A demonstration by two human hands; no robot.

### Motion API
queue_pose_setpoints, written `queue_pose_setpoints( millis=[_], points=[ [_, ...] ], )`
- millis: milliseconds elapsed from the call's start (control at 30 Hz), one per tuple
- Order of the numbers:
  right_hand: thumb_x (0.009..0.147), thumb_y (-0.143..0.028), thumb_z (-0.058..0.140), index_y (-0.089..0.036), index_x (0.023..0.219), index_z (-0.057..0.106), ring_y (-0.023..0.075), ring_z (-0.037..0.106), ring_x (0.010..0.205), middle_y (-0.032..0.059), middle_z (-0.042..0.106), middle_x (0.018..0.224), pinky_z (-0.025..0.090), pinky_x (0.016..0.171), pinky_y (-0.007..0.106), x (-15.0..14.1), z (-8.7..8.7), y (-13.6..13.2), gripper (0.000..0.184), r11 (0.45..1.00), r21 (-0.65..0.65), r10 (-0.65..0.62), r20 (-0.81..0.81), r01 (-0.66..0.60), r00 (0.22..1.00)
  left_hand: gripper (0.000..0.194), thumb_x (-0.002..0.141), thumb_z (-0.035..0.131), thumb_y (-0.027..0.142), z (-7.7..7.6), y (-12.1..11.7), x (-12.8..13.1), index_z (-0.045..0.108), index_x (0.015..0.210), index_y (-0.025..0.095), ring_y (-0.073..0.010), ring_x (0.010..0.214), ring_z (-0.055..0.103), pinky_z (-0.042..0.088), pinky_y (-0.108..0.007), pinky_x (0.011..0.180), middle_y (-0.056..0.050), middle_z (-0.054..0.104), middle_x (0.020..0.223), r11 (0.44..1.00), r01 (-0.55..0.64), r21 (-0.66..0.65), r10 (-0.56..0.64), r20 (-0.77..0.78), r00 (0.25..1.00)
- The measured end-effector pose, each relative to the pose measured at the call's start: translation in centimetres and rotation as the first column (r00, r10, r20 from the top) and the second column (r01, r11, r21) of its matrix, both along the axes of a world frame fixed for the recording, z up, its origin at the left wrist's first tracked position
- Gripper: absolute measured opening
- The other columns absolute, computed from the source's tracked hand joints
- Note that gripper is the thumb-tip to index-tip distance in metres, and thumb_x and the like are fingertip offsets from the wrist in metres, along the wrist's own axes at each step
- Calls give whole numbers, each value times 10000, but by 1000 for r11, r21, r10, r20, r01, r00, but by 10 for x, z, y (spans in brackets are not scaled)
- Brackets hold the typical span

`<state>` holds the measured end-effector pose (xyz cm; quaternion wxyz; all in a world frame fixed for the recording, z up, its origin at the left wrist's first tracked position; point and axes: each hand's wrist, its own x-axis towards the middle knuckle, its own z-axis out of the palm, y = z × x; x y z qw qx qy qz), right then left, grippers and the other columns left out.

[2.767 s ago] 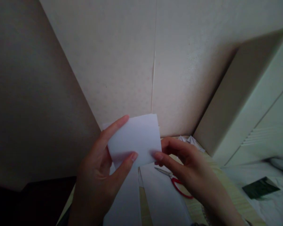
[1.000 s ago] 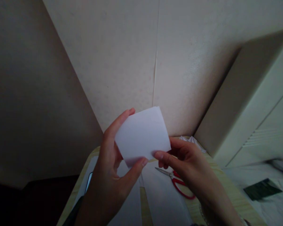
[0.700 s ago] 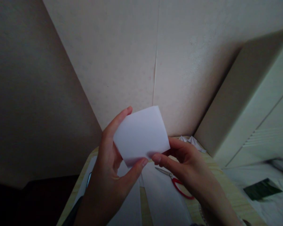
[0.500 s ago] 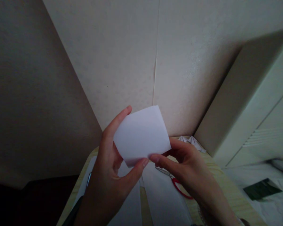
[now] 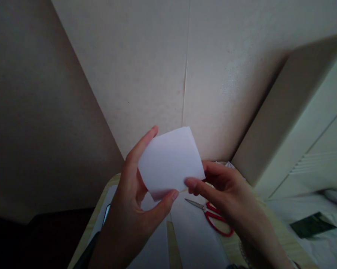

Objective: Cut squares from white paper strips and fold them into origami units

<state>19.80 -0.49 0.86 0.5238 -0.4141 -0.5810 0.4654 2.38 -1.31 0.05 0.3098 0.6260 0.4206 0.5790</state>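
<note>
Both hands up in front of the wall corner, holding one small white paper piece (image 5: pixel 170 160) in the air above the wooden table (image 5: pixel 272 220). Paper looks folded, roughly square, tilted a little, top right corner highest.

Left hand (image 5: pixel 135 209): thumb tip pressed on the near bottom edge of the paper, index finger running up along its left edge, so it's pinching the paper. The other fingers are hidden behind the sheet.

Right hand (image 5: pixel 227 190): thumb tip on the bottom right part of the paper, fingers curled behind it, also a pinch. Grip point right at the lower right corner.

Below the hands, flat on the table: white sheets (image 5: pixel 196 235) laid side by side with a strip of wood between them. Red-handled scissors (image 5: pixel 213 218) lie on the table just right of the sheets, under the right hand, not touched. Small white folded shapes (image 5: pixel 227 164) at the far table edge by the cabinet (image 5: pixel 305 142). Dark green object (image 5: pixel 310 224) far right, well apart from the hands.
</note>
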Motion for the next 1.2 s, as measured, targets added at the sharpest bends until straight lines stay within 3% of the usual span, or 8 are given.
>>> queue_pose_setpoints(
  millis=[200,400,667,900,1033,1200],
  points=[
    [751,-252,795,-207,717,766,99,579,574,-50,689,622,406,525,204,1,-2,1,64,1000,2,-30,-28,30,999,886,724,812,162,-3,3,-2,468,1441,552,-238,1169,678,658,-257,780,70,541,1518,1000,9,-7,-10,-10,1000],
    [748,-246,793,-199,695,762,99,575,573,-51,676,604,411,525,205,3,-3,2,76,999,-5,-34,-4,34,999,881,716,819,155,-3,4,-5,495,1434,550,-224,1063,732,664,-256,741,73,632,1427,999,34,-5,-34,-9,999],
    [763,-236,785,-197,703,759,98,595,592,-44,708,636,427,543,197,4,-2,2,76,1000,-3,-17,-7,17,1000,908,699,852,163,-4,4,-6,497,1437,554,-228,1061,738,669,-252,750,72,643,1419,998,61,-34,-61,6,998],
    [740,-243,794,-192,689,757,93,579,562,-47,677,599,411,523,193,8,-3,1,81,999,-24,-35,4,35,999,945,704,826,132,-6,5,-12,465,1462,566,-169,908,756,648,-184,689,75,693,1351,994,98,-49,-99,-22,995],
    [753,-253,779,-192,690,743,96,563,552,-49,655,585,393,510,202,11,-3,1,94,1000,-26,-7,25,8,1000,967,710,848,156,-5,5,-16,434,1477,577,-151,826,759,659,-203,688,70,718,1289,989,129,-74,-131,-25,991],
    [771,-286,755,-190,742,752,122,572,598,-31,670,639,410,533,226,9,-2,2,101,999,-30,24,95,-21,995,919,717,868,194,-3,3,-14,470,1462,557,-199,1005,759,660,-233,781,76,706,1344,987,137,-85,-137,8,991]
  ],
)
